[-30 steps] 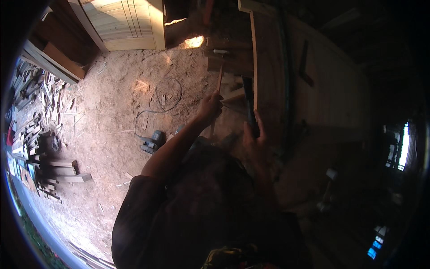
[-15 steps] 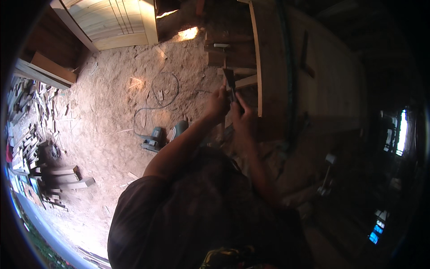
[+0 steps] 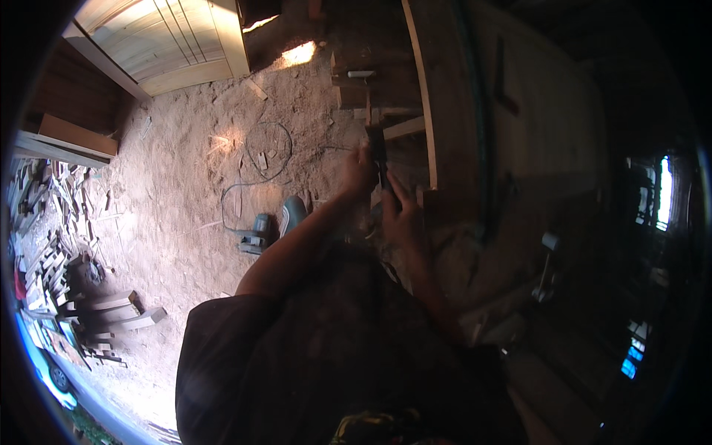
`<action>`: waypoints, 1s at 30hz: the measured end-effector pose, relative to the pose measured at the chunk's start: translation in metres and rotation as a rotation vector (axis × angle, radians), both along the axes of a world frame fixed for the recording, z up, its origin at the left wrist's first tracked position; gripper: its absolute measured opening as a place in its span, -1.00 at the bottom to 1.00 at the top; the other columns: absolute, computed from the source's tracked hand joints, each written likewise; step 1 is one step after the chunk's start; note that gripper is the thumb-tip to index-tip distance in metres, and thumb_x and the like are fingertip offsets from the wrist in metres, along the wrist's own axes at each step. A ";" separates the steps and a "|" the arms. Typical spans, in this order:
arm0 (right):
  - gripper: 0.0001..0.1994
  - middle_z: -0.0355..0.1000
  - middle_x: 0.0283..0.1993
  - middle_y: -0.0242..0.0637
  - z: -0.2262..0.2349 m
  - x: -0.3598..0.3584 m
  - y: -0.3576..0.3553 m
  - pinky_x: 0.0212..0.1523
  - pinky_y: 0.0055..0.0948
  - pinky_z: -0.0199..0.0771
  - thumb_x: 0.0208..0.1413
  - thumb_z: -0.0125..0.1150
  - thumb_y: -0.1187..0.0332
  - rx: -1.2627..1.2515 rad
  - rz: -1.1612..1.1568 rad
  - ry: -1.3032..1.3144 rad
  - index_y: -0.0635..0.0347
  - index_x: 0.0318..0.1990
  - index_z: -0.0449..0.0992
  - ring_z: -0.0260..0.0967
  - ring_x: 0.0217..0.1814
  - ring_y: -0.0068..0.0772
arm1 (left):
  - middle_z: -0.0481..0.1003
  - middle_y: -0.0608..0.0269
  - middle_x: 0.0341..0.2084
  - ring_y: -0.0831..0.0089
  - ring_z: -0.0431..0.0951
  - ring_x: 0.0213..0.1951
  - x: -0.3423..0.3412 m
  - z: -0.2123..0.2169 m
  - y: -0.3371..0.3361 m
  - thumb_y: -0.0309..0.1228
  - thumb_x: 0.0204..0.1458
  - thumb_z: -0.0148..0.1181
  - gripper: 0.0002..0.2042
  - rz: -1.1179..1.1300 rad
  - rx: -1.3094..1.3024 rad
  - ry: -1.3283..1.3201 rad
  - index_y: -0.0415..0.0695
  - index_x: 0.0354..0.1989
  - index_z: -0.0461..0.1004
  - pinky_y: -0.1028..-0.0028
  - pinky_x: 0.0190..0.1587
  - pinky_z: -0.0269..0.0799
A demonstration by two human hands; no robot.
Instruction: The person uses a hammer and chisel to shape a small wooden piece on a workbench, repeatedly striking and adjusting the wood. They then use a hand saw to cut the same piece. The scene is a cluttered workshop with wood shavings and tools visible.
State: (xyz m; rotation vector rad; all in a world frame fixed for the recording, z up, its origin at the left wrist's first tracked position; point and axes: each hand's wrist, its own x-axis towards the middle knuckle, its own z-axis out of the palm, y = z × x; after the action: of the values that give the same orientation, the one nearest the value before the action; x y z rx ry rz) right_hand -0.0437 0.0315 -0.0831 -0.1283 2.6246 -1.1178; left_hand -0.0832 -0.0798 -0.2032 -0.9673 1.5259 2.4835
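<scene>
- Both hands closed on a dark tool (image 3: 379,157), held upright over the bench (image 3: 452,148) edge: left hand (image 3: 358,172) high, right hand (image 3: 400,215) low.
- Deep shade: exact hold hard to read, could slip.
- Could catch fingers between tool and plank (image 3: 420,89).
- Cord (image 3: 252,159) and saw (image 3: 256,236) on the floor: trip risk.

Sawdust floor (image 3: 178,193), cable (image 3: 252,159), perhaps sander (image 3: 256,236)
</scene>
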 end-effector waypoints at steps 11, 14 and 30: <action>-0.54 0.57 0.13 0.10 -0.014 -0.037 -0.028 0.15 -0.20 0.53 0.39 0.06 0.16 0.037 0.017 0.087 0.04 0.38 0.44 0.56 0.21 -0.05 | 0.40 0.32 -0.63 0.53 0.40 -0.61 -0.002 0.002 -0.012 -0.02 0.40 -0.06 -0.52 -0.066 -0.056 -0.062 -0.22 -0.31 0.53 0.43 -0.56 0.30; -0.54 0.55 0.17 0.10 -0.020 -0.031 -0.024 0.19 -0.20 0.50 0.39 0.06 0.17 0.043 -0.049 -0.027 0.04 0.38 0.43 0.52 0.26 -0.03 | 0.41 0.30 -0.62 0.49 0.42 -0.60 -0.001 -0.007 -0.009 -0.04 0.40 -0.05 -0.53 -0.021 0.002 -0.042 -0.23 -0.31 0.53 0.39 -0.56 0.32; -0.53 0.45 0.31 0.09 -0.014 -0.065 -0.053 0.36 -0.22 0.35 0.38 0.06 0.21 0.042 -0.084 -0.075 0.15 0.37 0.43 0.36 0.42 0.04 | 0.49 0.20 -0.54 0.49 0.46 -0.54 0.004 0.013 -0.026 -0.04 0.41 -0.06 -0.51 -0.082 -0.048 -0.035 -0.26 -0.33 0.51 0.38 -0.50 0.37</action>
State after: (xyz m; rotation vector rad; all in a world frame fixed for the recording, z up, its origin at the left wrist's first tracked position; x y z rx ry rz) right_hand -0.1085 -0.0219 -0.0971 0.0330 2.6060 -1.0719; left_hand -0.0791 -0.1058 -0.1900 -0.9300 1.5876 2.3723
